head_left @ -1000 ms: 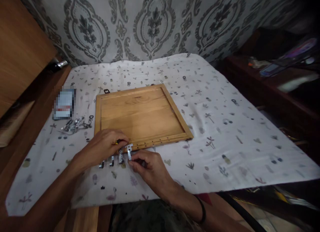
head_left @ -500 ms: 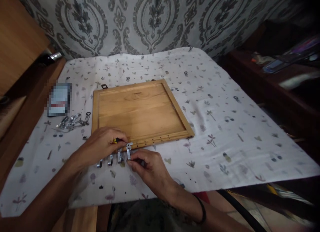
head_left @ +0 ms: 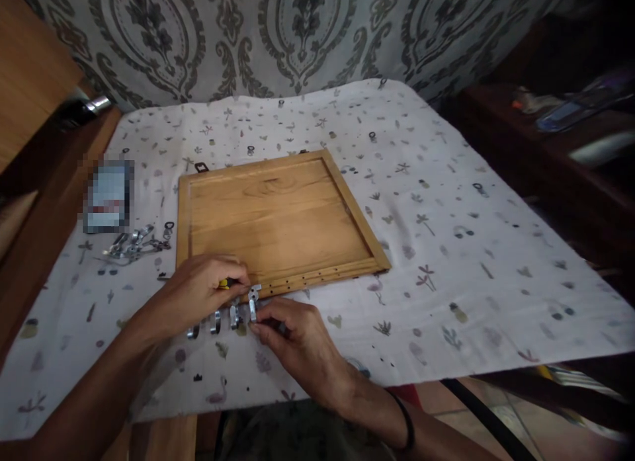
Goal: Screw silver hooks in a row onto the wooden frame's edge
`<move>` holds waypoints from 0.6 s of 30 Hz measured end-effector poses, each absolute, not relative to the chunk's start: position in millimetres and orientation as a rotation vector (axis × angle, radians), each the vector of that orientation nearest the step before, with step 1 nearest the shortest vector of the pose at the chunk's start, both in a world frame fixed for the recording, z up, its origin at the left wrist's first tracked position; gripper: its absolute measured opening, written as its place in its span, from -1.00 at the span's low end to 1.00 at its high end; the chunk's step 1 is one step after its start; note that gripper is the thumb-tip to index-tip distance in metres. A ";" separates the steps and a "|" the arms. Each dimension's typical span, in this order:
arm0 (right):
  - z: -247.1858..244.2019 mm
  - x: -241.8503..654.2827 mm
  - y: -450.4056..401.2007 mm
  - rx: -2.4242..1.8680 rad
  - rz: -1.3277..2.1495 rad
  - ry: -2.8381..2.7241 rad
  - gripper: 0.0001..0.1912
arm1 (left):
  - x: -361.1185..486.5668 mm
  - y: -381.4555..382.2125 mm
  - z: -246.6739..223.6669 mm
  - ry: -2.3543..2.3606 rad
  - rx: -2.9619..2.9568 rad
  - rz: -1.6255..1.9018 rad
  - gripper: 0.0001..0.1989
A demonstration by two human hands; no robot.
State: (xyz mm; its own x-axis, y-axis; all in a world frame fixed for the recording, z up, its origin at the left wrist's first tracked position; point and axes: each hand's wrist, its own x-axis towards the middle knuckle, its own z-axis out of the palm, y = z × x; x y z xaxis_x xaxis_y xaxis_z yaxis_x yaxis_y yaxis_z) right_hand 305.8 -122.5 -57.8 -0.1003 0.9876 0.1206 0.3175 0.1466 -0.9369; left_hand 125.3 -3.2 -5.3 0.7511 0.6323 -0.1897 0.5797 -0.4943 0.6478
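A framed wooden panel [head_left: 272, 209] lies on the patterned white cloth, with a row of small dark holes along its near edge. Over the panel's near left part, my left hand [head_left: 211, 286] is closed around a yellow and black tool [head_left: 227, 284], mostly hidden by the fingers. My right hand [head_left: 292, 335] pinches a silver metal hook [head_left: 253, 305] whose flat top rests at the panel's near edge. To its left, several similar hooks [head_left: 215, 322] hang along that edge, partly under my left hand.
A loose pile of metal hooks [head_left: 131, 244] lies left of the panel, below a blurred phone [head_left: 108, 196]. The cloth [head_left: 446, 269] reaches a near edge in front of me. Dark furniture [head_left: 546, 157] stands at the right.
The view has shifted slightly. Both hands keep nearly the same place at the panel's near edge, with the same hook between my right fingers.
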 end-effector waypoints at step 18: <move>-54.0 311.3 -125.3 -1.251 0.931 -1.610 -0.85 | 125.8 -1.9 -6.6 0.874 2.203 0.124 -0.78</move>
State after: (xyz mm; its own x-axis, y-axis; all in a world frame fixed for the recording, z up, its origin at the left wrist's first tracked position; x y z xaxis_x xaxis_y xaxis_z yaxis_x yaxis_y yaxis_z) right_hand 311.3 -125.3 -54.0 -0.1162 0.9755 0.1869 0.3250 0.2152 -0.9209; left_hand 125.8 -1.9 -6.6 0.7624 0.6237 -0.1722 0.5511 -0.4864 0.6780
